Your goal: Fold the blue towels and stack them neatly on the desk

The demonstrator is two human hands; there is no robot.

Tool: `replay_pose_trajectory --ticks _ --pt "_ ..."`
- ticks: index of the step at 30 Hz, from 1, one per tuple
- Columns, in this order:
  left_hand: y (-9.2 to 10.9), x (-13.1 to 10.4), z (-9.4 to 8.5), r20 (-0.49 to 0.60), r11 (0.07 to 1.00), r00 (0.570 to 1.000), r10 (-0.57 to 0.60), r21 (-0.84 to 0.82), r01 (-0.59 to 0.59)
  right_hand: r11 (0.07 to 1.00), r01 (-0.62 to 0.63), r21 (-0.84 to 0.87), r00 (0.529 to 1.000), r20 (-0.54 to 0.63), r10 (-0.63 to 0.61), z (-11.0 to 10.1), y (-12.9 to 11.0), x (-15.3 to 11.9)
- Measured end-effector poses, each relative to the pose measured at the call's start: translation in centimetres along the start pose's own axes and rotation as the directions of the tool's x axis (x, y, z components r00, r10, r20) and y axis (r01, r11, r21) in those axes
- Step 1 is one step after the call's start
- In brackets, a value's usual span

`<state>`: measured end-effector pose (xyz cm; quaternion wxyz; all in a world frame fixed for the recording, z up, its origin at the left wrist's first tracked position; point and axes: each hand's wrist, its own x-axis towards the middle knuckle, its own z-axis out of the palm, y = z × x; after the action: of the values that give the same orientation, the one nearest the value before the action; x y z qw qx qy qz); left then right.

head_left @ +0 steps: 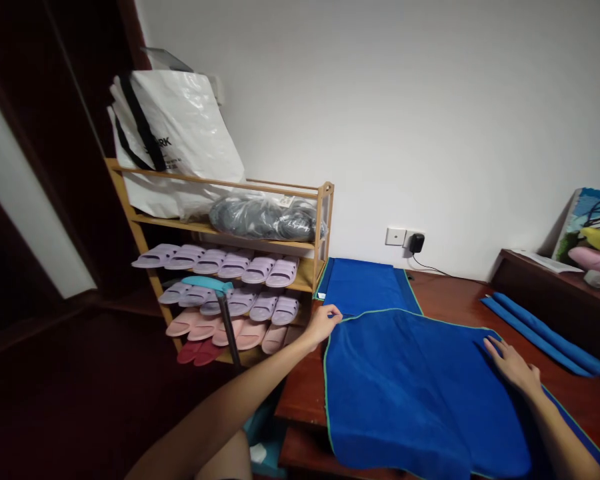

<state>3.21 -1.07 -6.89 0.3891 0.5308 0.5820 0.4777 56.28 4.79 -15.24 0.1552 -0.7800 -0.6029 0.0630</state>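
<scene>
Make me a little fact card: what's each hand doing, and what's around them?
Left hand: pinching the far left corner of a blue green-edged cloth
Right hand: fingers apart, at that cloth's far right corner
Surface: glossy reddish-brown wooden table
On it too: flat blue fabric behind; slim folded blue cloth at right
Beside: light wooden rack holding lilac slippers

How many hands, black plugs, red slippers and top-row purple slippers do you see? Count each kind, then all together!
Hands: 2 (left hand and right hand, both at the blue cloth)
Black plugs: 1
Red slippers: 2
Top-row purple slippers: 6
Total: 11
</scene>
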Motion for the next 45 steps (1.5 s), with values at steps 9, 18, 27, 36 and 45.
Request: replay_pose_trajectory --ticks 9,18,27,36,45 --pt "-0.7 0.2 -2.5 0.005 0.987 1.000 -0.012 -0.160 0.013 0.970 0.171 -0.173 0.985 0.037 -0.167 1.9 3.1 2.6" --pt "1.4 4.5 -3.8 0.100 0.994 0.989 0.106 -0.034 -0.103 0.965 0.212 -0.155 0.977 0.039 -0.209 2.0 4.5 4.1" --pt "-0.9 4.9 -4.7 0.208 0.940 0.972 0.112 0.295 -0.171 0.990 0.104 -0.097 0.991 -0.069 -0.111 -0.2 1.8 4.5" --pt "-2.0 3.2 -4.4 0.186 0.836 0.950 0.252 0.452 -0.310 0.970 0.173 -0.169 0.976 -0.102 -0.191 1.1 -1.1 5.6" --pt "-3.1 4.6 -4.1 0.146 0.896 0.963 0.228 0.356 -0.266 0.967 0.143 -0.212 0.975 -0.136 -0.174 -2.1 0.3 4.3"
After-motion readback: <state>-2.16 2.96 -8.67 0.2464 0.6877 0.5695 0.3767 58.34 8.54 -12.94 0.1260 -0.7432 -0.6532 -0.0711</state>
